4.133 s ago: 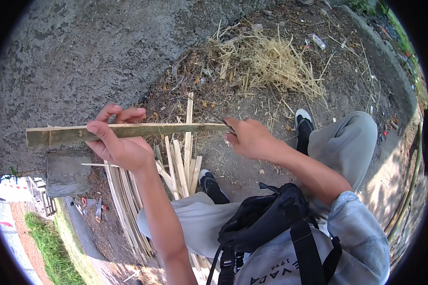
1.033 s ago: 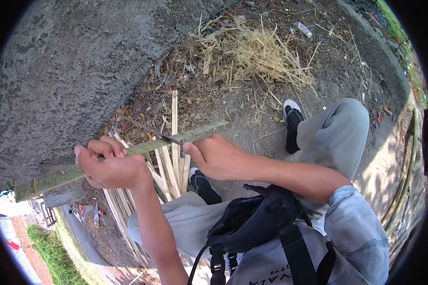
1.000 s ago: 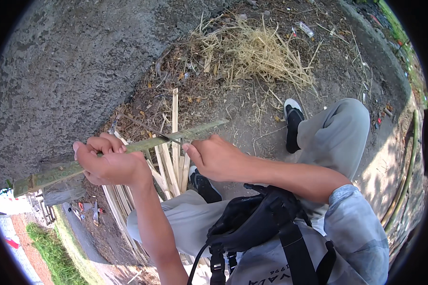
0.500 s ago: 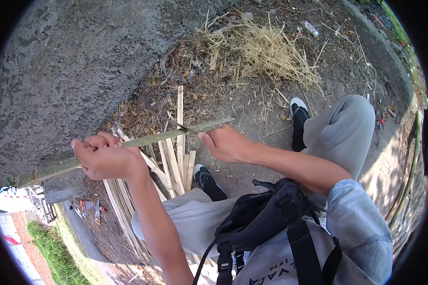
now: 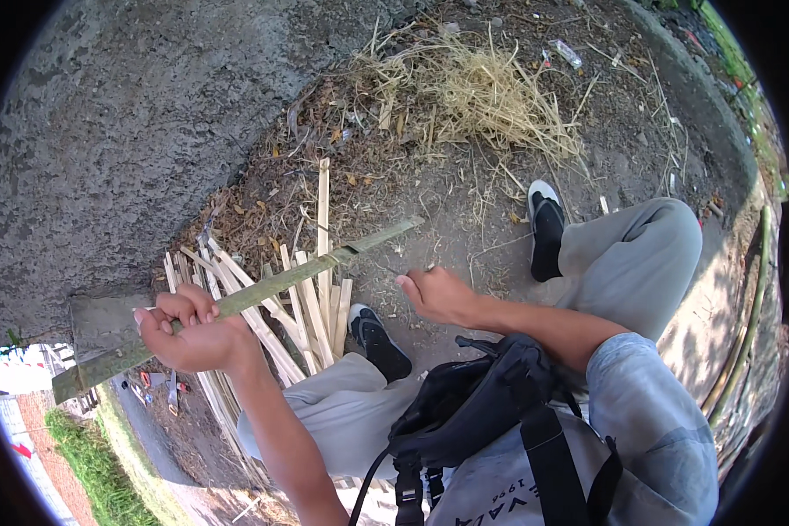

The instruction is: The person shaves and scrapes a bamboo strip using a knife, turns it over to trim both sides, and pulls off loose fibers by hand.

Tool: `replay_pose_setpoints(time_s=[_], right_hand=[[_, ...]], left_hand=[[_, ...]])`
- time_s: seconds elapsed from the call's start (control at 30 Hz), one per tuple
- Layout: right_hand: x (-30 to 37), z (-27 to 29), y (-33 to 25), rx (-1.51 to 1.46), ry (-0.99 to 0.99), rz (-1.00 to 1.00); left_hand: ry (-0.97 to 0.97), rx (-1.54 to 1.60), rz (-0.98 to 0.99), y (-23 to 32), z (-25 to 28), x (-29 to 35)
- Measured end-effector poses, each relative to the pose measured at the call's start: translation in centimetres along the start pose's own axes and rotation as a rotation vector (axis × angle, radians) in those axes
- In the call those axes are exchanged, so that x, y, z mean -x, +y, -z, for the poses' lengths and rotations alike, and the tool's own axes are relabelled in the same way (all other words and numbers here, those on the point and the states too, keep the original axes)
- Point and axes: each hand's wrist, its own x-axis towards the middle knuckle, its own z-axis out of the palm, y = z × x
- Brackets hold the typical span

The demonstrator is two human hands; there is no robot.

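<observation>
Two hands: both bare, in front of the seated or crouching person's lap, well apart.
Left hand (image 5: 188,335): palm turned up, fingers curled narrow around the bamboo strip, nearer its lower-left end.
Bamboo strip (image 5: 280,282): long, flat, greenish, slanting up from lower left to upper right, its far end free over bare soil; a dark patch marks it past the middle.
Right hand (image 5: 438,295): fingers bunched closed around a knife (image 5: 387,269), whose handle is mostly hidden and whose thin blade is faint; whether it touches the strip I cannot tell.
Pale split pieces (image 5: 315,307): bundled below the strip, beside the left shoe (image 5: 379,344).
Straw-like shavings (image 5: 491,101): heaped on the ground beyond both hands.
Rough grey concrete (image 5: 149,131): upper left.
Black bag (image 5: 473,412): against the person's front.
</observation>
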Motion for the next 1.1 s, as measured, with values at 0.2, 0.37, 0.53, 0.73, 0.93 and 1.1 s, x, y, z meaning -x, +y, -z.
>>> replay_pose_setpoints(time_s=[0.2,0.37,0.53,0.73,0.93,1.1], right_hand=[[-1.6,-2.0,7.2,0.115,-0.038,-0.121],[-3.4,-0.8,13.6,0.177,-0.110,-0.318],[-2.5,-3.1,14.3,0.136,-0.069,-0.252],[-2.5,-4.6,15.0,0.172,-0.106,-0.268],[-1.8,-6.0,17.3,0.102,-0.002,-0.271],[-1.1,-5.3,16.9,0.081,0.020,-0.311]], left_hand=[[-0.071,0.083,0.013,-0.2,0.1,0.0],[0.059,0.021,0.014,-0.3,-0.1,-0.6],[0.011,0.014,-0.006,-0.5,-0.8,-1.2],[0.110,-0.084,-0.022,-1.0,-1.8,-2.0],[0.069,-0.076,-0.035,-1.6,-1.9,-2.9],[0.063,-0.078,-0.036,-1.9,-1.9,-3.4]])
